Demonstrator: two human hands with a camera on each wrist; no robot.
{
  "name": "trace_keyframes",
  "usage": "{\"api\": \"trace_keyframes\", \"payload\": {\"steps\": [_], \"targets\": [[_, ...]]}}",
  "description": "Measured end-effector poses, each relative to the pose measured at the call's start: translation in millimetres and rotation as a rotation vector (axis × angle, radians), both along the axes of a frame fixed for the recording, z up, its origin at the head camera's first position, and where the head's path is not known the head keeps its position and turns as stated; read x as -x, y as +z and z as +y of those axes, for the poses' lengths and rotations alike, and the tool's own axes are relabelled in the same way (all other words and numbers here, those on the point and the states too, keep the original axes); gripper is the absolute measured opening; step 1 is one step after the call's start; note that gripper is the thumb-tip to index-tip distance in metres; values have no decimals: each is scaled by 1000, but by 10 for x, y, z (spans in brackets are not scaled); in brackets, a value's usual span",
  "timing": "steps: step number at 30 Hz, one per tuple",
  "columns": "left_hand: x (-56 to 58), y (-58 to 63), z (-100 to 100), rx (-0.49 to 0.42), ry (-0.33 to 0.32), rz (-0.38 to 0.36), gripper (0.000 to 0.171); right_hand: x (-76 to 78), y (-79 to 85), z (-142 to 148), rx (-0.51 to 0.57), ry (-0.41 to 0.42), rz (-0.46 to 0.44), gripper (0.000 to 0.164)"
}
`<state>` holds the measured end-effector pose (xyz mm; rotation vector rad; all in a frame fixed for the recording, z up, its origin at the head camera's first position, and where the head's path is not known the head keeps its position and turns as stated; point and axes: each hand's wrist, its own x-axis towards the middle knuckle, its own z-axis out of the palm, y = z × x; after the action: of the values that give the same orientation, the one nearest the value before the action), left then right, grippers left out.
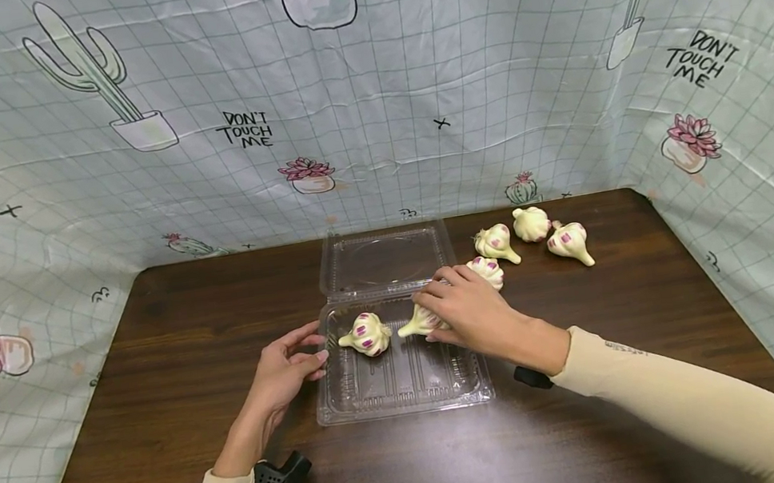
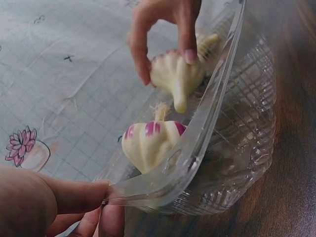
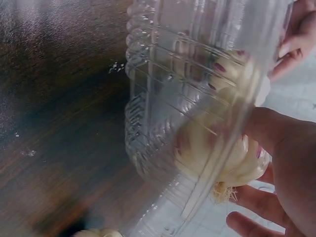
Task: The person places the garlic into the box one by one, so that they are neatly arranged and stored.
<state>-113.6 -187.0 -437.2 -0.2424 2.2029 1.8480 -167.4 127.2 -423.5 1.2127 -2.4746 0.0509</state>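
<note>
A clear plastic clamshell box point(image 1: 406, 400) lies on the table with its lid point(image 1: 389, 261) folded back. One garlic bulb point(image 1: 369, 335) with purple patches rests in its left half. My right hand point(image 1: 471, 308) holds a second garlic bulb point(image 1: 420, 321) over the right half, its stem pointing left; the left wrist view shows thumb and fingers on either side of that bulb point(image 2: 177, 74). At the box's left rim my left hand point(image 1: 290, 370) pinches the edge, thumb point(image 2: 81, 196) on top and fingers below.
Beyond my right hand a garlic bulb point(image 1: 486, 271) sits close by the box. Three more, one pale bulb point(image 1: 531, 224) among them, lie at the table's back right. A patterned cloth point(image 1: 371, 114) hangs behind the brown table point(image 1: 177, 364).
</note>
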Motion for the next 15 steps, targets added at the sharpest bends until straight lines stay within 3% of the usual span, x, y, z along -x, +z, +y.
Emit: {"api": "trace_keyframes", "payload": {"steps": [15], "targets": [[1,-6,-6,4,-9,-2,53,-38,-36,-37,-98,34,-20,59]]}}
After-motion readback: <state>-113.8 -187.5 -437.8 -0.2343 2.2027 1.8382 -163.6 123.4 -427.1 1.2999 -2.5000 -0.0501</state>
